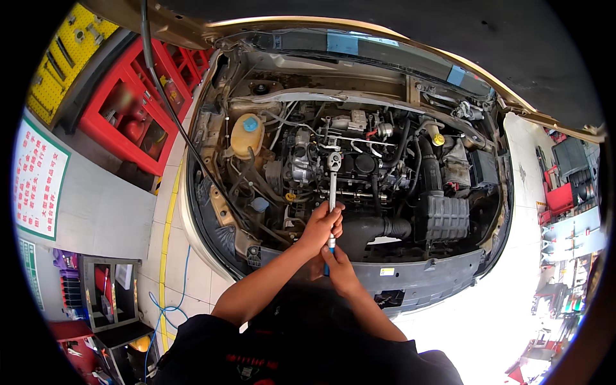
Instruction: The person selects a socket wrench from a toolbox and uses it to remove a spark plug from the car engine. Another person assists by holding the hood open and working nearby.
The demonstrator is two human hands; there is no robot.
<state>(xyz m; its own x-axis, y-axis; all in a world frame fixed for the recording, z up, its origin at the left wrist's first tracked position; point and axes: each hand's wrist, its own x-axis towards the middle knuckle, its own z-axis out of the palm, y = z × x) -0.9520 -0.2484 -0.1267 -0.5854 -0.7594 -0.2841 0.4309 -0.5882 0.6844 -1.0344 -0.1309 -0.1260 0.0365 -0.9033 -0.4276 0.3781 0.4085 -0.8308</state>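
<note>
A long silver torque wrench with a ratchet head and a blue handle end points away from me over the engine. Around its shaft, the fingers of my left hand are wrapped. Closer to my body, my right hand grips the lower, blue part of the handle. The ratchet head hangs in front of me over the middle of the engine; whether it touches anything cannot be made out.
A raised hood overhangs the far side, and a thin black prop rod slants down at left. Around the engine sit a yellowed coolant tank and a ribbed black air box. A red cabinet stands left.
</note>
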